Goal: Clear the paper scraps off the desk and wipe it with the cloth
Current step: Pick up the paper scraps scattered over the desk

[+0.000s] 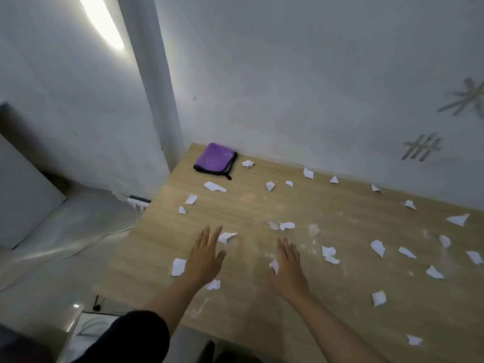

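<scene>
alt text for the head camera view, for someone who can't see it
A person's left hand and right hand are held open, palms down, over a light wooden desk strewn with torn white paper scraps. A folded purple cloth lies at the desk's far left corner, beside a white wall.

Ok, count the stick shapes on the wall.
2: a hash-shaped one low on the right, and a star-shaped one above it at the frame's right edge, partly cut off; more may lie outside view.
</scene>
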`<state>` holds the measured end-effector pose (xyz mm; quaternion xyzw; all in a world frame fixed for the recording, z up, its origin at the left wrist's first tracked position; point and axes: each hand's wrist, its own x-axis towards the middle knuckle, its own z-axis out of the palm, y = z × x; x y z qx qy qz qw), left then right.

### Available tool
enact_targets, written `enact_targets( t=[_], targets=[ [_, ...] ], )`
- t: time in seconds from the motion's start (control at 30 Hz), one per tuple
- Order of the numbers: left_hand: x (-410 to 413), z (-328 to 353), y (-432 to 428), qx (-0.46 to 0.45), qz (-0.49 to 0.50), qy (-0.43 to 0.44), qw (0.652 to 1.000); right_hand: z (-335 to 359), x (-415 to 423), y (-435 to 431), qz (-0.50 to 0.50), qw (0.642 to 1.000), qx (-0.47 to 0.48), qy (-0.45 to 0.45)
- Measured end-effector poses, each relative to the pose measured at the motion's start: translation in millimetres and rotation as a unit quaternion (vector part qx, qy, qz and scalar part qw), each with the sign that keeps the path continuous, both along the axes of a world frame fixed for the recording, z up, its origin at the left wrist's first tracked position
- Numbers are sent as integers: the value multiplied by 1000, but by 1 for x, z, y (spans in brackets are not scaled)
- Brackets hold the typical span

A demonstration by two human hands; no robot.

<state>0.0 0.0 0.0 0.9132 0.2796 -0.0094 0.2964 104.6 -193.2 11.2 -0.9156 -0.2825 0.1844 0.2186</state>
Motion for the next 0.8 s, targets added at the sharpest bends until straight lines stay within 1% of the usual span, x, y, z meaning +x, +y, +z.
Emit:
enact_targets(
  t=[0.13, 0.3, 0.4, 0.53, 0.67, 0.73, 0.8],
  targets=[
    [-19, -6, 11, -7, 35, 27, 999, -6, -10, 17, -1, 1000, -13, 19],
    [-36, -8, 23, 1, 86, 57, 995, -15, -25, 37, 34, 999, 5, 26],
    [-47, -12, 26, 10, 82, 82, 993, -21, -34, 49, 55, 997, 4, 58],
    [-59, -21, 27, 20, 58, 116, 991, -25, -44, 62, 138, 986, -13, 89],
    [-60, -27, 27, 7, 54, 74, 996, -29, -53, 72, 219, 972, -21, 82],
    [-59, -29, 28, 18, 53, 62, 997, -31, -59, 75, 256, 964, -36, 62],
    [-56, -30, 32, 33, 53, 59, 996, -32, -61, 75, 290, 955, -56, 14]
  ],
)
